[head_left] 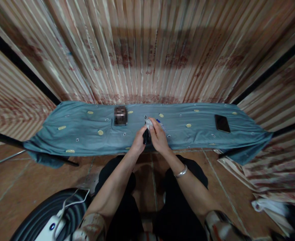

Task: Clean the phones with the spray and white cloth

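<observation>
Close together over the near edge of the cloth-covered table, both my hands work on one dark thing. My left hand point(138, 140) is closed around a slim black object point(145, 137); its kind is hard to make out, since the fingers cover much of it. A crumpled white wipe point(148, 123) is pinched in my right hand point(158, 136) and pressed against the upper part of that object. Just behind my right fingers lies a small blue and white packet point(158, 121), partly hidden by the hand.
A teal patterned cloth point(74, 130) covers the narrow table. A pixelated dark box point(121, 115) lies left of my hands, and a black phone-like slab point(222, 123) lies far right. Black frame poles and striped curtains point(147, 50) enclose the table. A white power bank point(50, 227) with a cable sits lower left.
</observation>
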{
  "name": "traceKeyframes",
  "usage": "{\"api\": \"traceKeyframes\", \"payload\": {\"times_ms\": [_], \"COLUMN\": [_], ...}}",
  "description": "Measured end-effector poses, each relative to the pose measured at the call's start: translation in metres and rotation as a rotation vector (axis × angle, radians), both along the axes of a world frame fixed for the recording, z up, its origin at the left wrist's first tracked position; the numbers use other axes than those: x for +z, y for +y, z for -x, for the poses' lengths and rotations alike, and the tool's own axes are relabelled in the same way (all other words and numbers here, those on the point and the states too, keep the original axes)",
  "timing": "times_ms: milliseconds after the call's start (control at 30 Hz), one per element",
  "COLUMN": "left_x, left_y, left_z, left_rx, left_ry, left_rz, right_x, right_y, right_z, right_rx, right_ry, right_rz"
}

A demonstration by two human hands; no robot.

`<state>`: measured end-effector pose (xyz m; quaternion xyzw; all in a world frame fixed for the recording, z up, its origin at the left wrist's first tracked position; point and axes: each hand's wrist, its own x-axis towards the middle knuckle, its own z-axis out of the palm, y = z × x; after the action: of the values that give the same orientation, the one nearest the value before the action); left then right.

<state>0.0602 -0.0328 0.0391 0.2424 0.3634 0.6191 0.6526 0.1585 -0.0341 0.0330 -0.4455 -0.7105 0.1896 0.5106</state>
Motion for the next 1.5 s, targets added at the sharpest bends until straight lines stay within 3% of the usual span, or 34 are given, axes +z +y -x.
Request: {"api": "traceKeyframes", "payload": {"times_ms": [233,433,700,1033,1167,1367,1500], "left_x": [0.001,0.01,0.013,-0.004,-0.011,-0.009,-0.008], "left_y": [-0.002,-0.002,0.005,0.027,0.035,0.035,0.035], "left_z": [-0.006,-0.006,-0.012,-0.002,0.009,0.014,0.003], "left_rx": [-0.021,-0.023,0.019,0.16,0.122,0.071,0.145], "left_ry": [-0.039,-0.106,-0.198,-0.281,-0.322,-0.351,-0.305], "left_rz": [-0.027,0.127,0.143,0.171,0.241,0.275,0.276], "right_x": [0.007,-0.003,-0.015,-0.029,-0.037,-0.041,-0.042], "right_y": [0.0,0.011,0.012,-0.006,-0.01,-0.006,0.002], "right_z": [-0.004,-0.009,-0.004,0.013,0.016,0.013,0.005], "right_rx": [-0.004,-0.061,-0.056,0.062,0.1,0.115,0.094], "right_ry": [-0.063,-0.056,-0.132,-0.16,-0.176,-0.23,-0.236], "right_rz": [-0.054,0.007,-0.014,-0.099,-0.11,-0.088,-0.046]}}
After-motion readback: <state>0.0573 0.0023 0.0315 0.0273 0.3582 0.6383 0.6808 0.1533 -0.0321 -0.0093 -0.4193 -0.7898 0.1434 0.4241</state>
